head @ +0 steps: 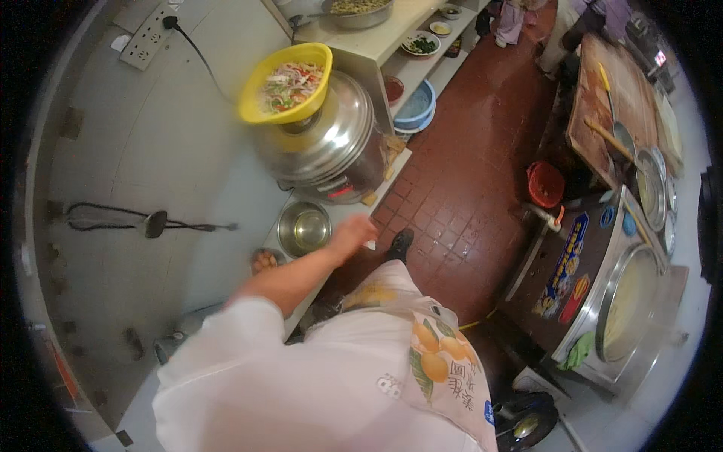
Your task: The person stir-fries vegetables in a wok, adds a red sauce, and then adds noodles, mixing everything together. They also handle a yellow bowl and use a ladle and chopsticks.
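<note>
My left hand (355, 234) reaches out over the edge of the low counter, blurred, with its fingers curled. A small white thing (370, 244) shows at its fingertips; whether the hand grips it is unclear. Nearest to the hand, a steel bowl (305, 229) with yellowish liquid stands on the counter, and beside it a bowl of eggs (264, 260), partly behind my forearm. Farther off is a large lidded metal cooker (333, 152), with a yellow basin (248, 101) of sliced vegetables on its lid. My right hand is out of view.
Shelves (390, 45) with bowls stand ahead. On the right are a wooden board (627, 85) bearing a ladle, a red bucket (545, 183) and a cooking unit (565, 271) with a large round pan (627, 305). Other people (587, 22) stand at the far end of the red tiled floor (452, 186).
</note>
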The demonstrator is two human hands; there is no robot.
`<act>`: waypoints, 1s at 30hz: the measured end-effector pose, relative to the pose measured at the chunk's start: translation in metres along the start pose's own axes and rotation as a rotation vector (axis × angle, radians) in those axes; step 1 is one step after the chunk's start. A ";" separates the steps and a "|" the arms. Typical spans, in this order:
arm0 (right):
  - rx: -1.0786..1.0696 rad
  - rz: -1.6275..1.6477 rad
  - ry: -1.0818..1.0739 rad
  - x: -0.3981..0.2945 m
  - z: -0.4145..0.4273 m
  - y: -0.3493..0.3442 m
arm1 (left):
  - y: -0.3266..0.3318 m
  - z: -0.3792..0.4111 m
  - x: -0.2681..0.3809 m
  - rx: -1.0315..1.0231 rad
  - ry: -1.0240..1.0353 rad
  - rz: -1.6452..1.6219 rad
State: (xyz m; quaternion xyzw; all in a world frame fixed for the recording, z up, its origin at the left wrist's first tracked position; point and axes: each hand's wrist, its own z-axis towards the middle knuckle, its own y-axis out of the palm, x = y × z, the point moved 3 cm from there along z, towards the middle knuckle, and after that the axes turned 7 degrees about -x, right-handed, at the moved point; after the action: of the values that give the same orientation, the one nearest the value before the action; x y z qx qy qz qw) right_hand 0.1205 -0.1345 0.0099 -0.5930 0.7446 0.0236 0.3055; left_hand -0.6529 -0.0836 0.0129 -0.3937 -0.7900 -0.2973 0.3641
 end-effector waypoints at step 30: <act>-0.162 -0.678 -1.333 -0.253 -0.224 0.323 | 0.226 -0.079 0.070 -0.560 -0.418 0.121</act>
State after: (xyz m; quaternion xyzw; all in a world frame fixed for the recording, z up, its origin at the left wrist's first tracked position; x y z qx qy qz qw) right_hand -0.2375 0.0922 0.2086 -0.6705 0.1743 0.3369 0.6376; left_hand -0.4660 0.0005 0.1550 -0.5766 -0.7106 -0.3931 0.0893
